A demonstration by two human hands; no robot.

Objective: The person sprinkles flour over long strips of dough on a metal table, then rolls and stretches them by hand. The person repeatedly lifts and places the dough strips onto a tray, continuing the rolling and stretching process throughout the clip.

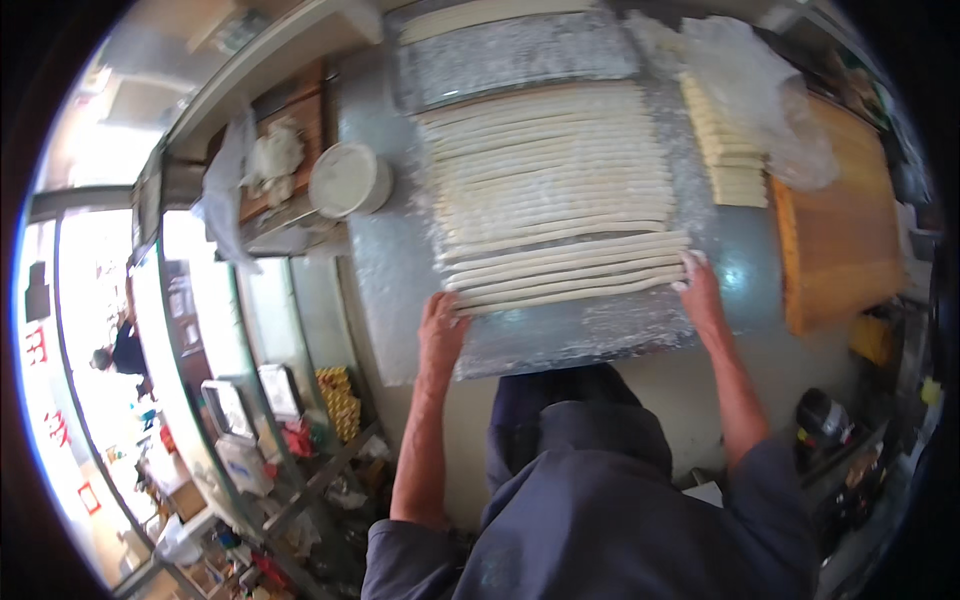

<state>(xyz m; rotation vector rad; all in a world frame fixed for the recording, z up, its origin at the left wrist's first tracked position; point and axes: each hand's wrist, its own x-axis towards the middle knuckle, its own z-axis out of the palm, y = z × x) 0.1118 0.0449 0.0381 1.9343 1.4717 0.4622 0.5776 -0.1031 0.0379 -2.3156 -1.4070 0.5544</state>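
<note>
Several long floured dough strips (555, 172) lie side by side in a wide sheet on the metal work table (517, 337). Nearest to me, a few more strips sit slightly apart from the sheet across a narrow gap. My left hand (441, 330) pinches the left end of the closest dough strip (570, 294). At that strip's right end, my right hand (699, 291) has its fingers around the tip, with flour on them. Whether the right fingers also touch the neighbouring strip ends is hard to tell.
Beyond the sheet sits a floured tray (525, 64) with dough strips at its far edge. A white tub (349, 180) stands at left. To the right are stacked dough pieces (731, 161) partly under a plastic bag (750, 82), and a thick wooden board (840, 225). A person (124, 352) is outside the window.
</note>
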